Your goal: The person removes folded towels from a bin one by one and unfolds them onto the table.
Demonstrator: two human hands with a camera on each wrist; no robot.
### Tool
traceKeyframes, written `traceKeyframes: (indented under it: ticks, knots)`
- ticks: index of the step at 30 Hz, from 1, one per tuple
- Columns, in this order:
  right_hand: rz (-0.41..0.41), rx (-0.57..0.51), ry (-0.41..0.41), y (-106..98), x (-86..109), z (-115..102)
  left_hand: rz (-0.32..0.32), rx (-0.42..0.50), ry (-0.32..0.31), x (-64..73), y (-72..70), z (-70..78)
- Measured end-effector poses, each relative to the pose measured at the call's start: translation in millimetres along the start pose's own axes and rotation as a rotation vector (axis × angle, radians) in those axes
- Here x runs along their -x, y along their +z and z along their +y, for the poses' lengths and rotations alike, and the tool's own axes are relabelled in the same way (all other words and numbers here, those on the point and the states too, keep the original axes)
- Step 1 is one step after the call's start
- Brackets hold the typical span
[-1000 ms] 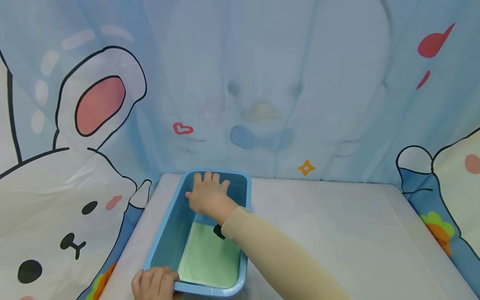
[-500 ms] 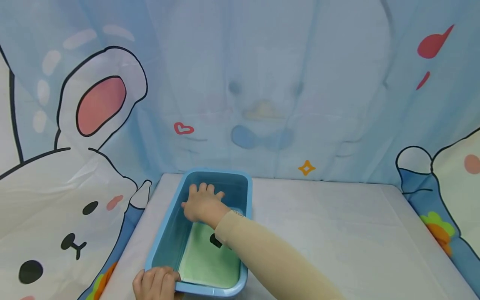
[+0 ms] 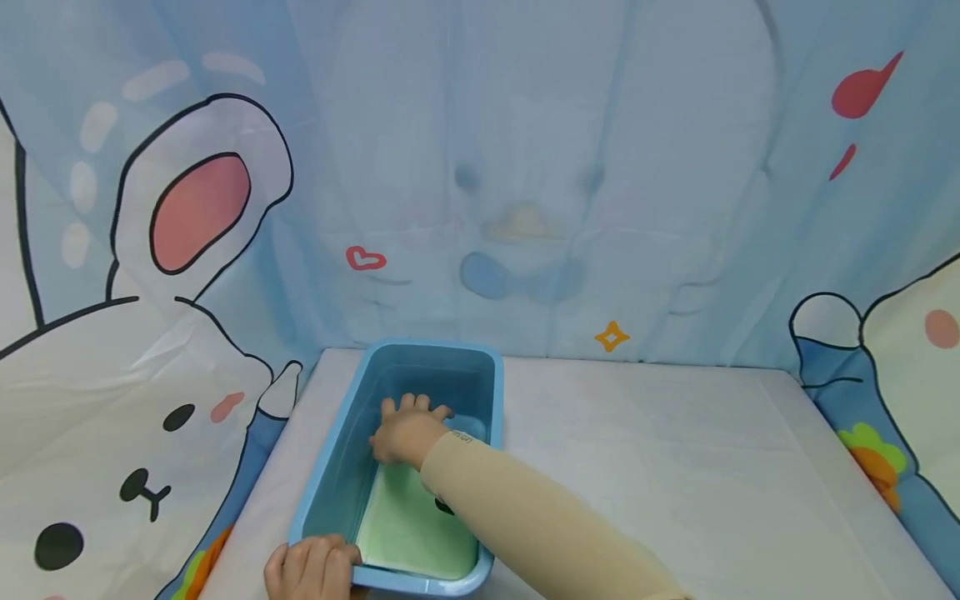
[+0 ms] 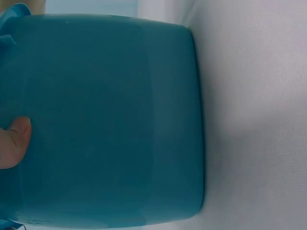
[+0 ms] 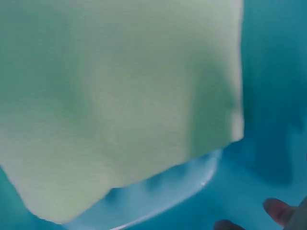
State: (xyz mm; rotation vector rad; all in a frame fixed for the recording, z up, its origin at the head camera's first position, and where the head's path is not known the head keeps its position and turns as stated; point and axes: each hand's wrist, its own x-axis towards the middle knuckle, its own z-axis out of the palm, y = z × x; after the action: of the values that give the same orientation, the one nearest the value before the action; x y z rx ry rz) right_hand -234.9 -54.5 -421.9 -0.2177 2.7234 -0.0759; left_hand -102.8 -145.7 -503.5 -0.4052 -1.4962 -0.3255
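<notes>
A light blue plastic bin [image 3: 324,467] stands lengthwise at the left of the table. My left hand [image 3: 313,567] grips its near left corner, fingers over the rim; the left wrist view shows the thumb [image 4: 14,143] against the outer wall. Flat on the bin's floor lies a pale green cloth [image 3: 420,533], its far part under my right hand. My right hand [image 3: 408,432] is inside the bin near the cloth's far edge, fingers spread and holding nothing. In the right wrist view its fingertips [image 5: 278,211] show beyond the cloth; contact with the floor cannot be told.
A white-covered table [image 3: 637,467] extends right of the bin. Behind it hangs a blue printed curtain [image 3: 525,167], close to the bin's far end. Below my right sleeve [image 3: 540,525] a small black item [image 3: 444,506] shows, mostly hidden.
My right hand has drawn back from the bin's far wall toward me, to the cloth's far edge. The left hand, the bin and the cloth have stayed in place.
</notes>
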Motion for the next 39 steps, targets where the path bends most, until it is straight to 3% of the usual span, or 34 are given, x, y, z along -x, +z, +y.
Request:
traceKeyframes:
  ticks: [6,9,16,26,31,39]
  knots:
    - [0.073,0.018,-0.023,9.6,-7.2,-1.0,-0.071,-0.02,-0.058,14.3,-4.7,0.7]
    - [0.067,0.007,-0.027,13.2,-8.0,-2.2,-0.104,-0.027,-0.069,17.6,-8.0,0.6]
    - [0.03,-0.026,0.031,15.6,-3.2,0.0,-0.04,-0.028,-0.063,14.7,-2.9,2.5]
    - [-0.115,-0.011,0.117,14.5,-1.0,-3.6,-0.017,-0.032,-0.06,13.7,-2.7,1.8]
    - [-0.107,0.013,0.12,18.3,-0.3,-3.0,0.04,-0.031,-0.066,12.6,2.2,2.4]
    - [-0.089,0.036,0.115,21.1,-0.5,-5.0,0.023,-0.031,-0.08,13.3,0.7,3.2]
